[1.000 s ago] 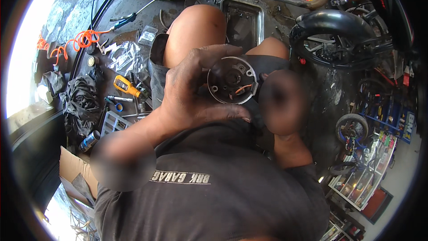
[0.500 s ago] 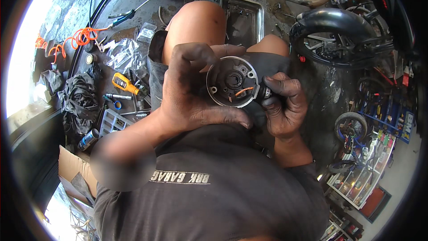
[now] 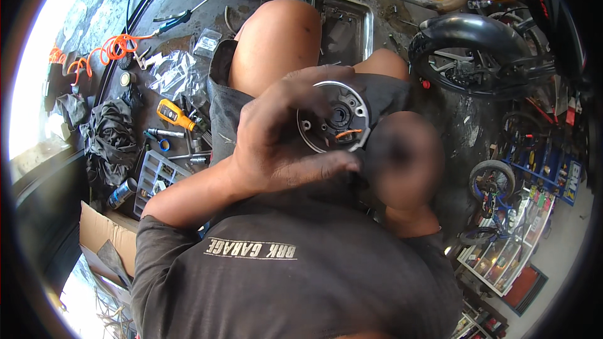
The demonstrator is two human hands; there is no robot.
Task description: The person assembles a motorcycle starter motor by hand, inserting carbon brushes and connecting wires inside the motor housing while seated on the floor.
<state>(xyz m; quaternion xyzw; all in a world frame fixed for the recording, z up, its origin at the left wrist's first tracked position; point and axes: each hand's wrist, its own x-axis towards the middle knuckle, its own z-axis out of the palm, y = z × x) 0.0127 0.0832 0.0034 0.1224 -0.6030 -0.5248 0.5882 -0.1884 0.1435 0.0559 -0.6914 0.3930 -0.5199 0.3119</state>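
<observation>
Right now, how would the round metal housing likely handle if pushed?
The round metal housing in the left hand is probably stiff, given its metallic look. Its circular outline suggests it may roll on edge. The thin orange wire inside would likely flex.

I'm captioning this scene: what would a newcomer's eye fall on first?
Probably the round metal housing held by the left hand near the middle, with an orange wire inside. Next, perhaps, the bright orange coiled hose at the upper left and the yellow-and-black tool below it in the picture. The large black wheel at the upper right may also draw the eye.
</observation>
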